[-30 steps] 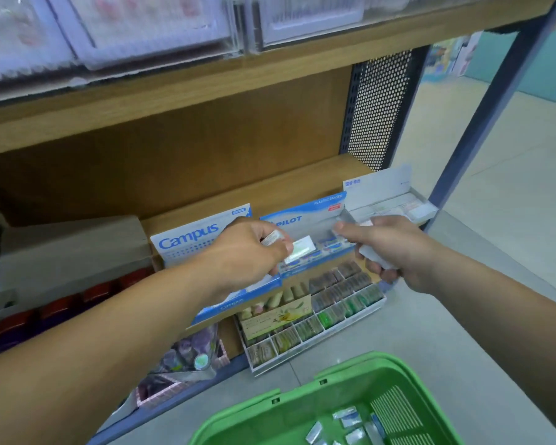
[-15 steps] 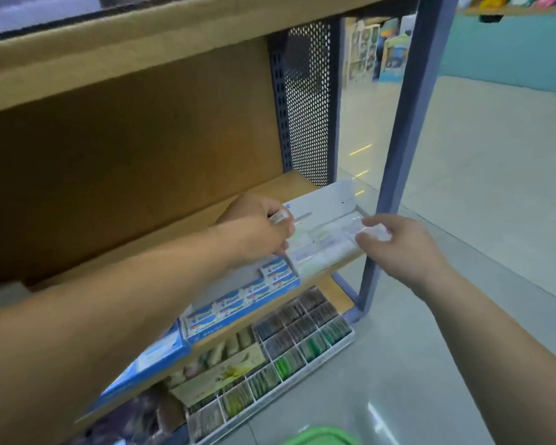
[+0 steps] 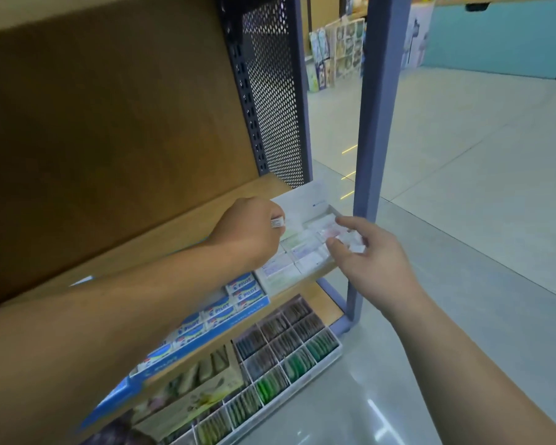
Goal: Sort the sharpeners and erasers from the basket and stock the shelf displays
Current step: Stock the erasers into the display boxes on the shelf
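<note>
Small white eraser (image 3: 277,222), one only, pokes out of the clenched left hand (image 3: 249,234) above the open white cardboard display box (image 3: 315,200), which sits at the right end of the wooden shelf (image 3: 180,232) and holds rows of pale wrapped erasers (image 3: 302,252) too blurred to count. Just to the right, the right hand (image 3: 371,261) pinches a clear-wrapped pale packet (image 3: 350,242) between thumb and fingers at the box's right edge. Left and nearer lies one blue display box (image 3: 238,317) of blue-and-white erasers (image 3: 246,289), at least four reading PILOT, and below it is one white gridded tray (image 3: 328,356) of green and dark pieces.
</note>
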The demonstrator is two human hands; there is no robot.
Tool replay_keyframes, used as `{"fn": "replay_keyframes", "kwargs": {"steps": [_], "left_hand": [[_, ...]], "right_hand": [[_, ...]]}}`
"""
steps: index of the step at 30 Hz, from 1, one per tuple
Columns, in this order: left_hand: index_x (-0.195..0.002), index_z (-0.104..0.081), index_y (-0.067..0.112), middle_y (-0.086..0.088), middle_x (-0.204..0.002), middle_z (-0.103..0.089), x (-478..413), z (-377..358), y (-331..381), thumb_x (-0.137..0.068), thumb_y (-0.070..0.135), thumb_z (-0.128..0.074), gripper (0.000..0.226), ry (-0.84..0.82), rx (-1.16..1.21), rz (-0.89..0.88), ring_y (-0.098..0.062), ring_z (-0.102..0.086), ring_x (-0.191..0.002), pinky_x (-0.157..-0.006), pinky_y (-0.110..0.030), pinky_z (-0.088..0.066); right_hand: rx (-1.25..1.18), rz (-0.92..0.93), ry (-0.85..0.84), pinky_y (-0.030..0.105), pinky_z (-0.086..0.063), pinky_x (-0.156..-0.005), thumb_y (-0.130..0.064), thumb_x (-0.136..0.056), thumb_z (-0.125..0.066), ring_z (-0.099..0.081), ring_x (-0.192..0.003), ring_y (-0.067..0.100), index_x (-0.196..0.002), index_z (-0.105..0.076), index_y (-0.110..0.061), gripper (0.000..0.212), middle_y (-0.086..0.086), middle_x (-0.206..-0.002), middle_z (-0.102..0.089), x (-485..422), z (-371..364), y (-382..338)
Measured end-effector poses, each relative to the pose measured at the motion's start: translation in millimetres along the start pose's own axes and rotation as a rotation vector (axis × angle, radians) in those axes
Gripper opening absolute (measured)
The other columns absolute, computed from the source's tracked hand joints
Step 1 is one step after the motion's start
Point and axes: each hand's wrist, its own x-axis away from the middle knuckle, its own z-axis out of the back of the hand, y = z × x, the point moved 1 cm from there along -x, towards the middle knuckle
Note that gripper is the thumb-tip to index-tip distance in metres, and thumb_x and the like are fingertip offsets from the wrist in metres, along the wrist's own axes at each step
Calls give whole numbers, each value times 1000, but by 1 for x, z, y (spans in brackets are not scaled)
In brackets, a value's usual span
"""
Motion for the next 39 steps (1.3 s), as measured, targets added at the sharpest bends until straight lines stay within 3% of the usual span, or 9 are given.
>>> {"fn": "replay_keyframes", "kwargs": {"steps": [3,7,15,19,22,25,28,35,39], "left_hand": [[-88,-73,10,-12,-89,-72,-8,0,13,-95,24,-67,17,69,63,-39,-29,-67,-85,-73,-39,-55],[-81,-71,10,-11,-83,-66,-23,-13,31,-94,20,-68,17,119,88,-94,-23,-62,-76,-68,-39,-53],[-82,-70,15,-6,-86,-57,-37,-15,32,-90,17,-65,10,48,-222,-183,-27,-61,-80,-68,-42,-58],[-87,-73,13,-6,-87,-66,-31,-17,21,-95,19,-63,14,110,93,-172,-23,-67,-74,-67,-40,-58],[-107,-78,23,7,-97,-74,-18,-14,16,-96,11,-64,22,105,295,-137,-6,-68,-85,-75,-22,-56],[-120,-75,30,10,-112,-74,-11,-14,11,-96,8,-61,36,11,252,-169,-6,-67,-101,-86,-22,-55],[-124,-72,36,13,-123,-71,-15,-16,11,-98,23,-64,30,-91,209,-126,-6,-66,-108,-93,-29,-56],[-143,-55,19,3,-141,-60,-26,-6,16,-101,25,-61,43,-357,211,-59,-14,-56,-129,-110,-30,-44],[-144,-55,23,7,-140,-60,-21,-9,13,-102,24,-59,41,-303,241,-57,-14,-56,-130,-112,-32,-43]], "right_hand": [[-7,-14,-9,28,-44,-94,-43,-92,-66,-48,-110,-3,-134,-58,-44,43,-27,-117,-56,4,-1,1],[21,-46,-29,26,-41,-94,-47,-93,-65,-49,-115,2,-137,-57,-37,46,-18,-123,-58,5,3,7],[-14,-28,50,43,-54,-95,-57,-82,-66,-61,-113,4,-125,-60,-46,45,-22,-117,-67,9,1,12],[35,-6,102,37,-56,-76,-50,-86,-65,-64,-85,14,-113,-62,-45,27,-15,-87,-66,6,2,10],[74,4,125,36,-54,-69,-47,-90,-64,-62,-76,15,-99,-67,-44,10,-12,-72,-65,7,0,9],[51,-4,118,39,-57,-72,-51,-90,-64,-63,-80,15,-94,-67,-43,9,-11,-76,-67,7,0,10],[44,-11,99,39,-57,-78,-49,-90,-65,-62,-86,14,-93,-68,-41,8,-12,-78,-67,6,0,10],[-1,-11,62,41,-57,-84,-51,-88,-66,-63,-98,10,-98,-68,-43,13,-15,-104,-70,5,3,10],[8,-17,51,43,-57,-85,-53,-86,-66,-60,-105,11,-99,-68,-43,17,-10,-113,-69,5,5,7]]}}
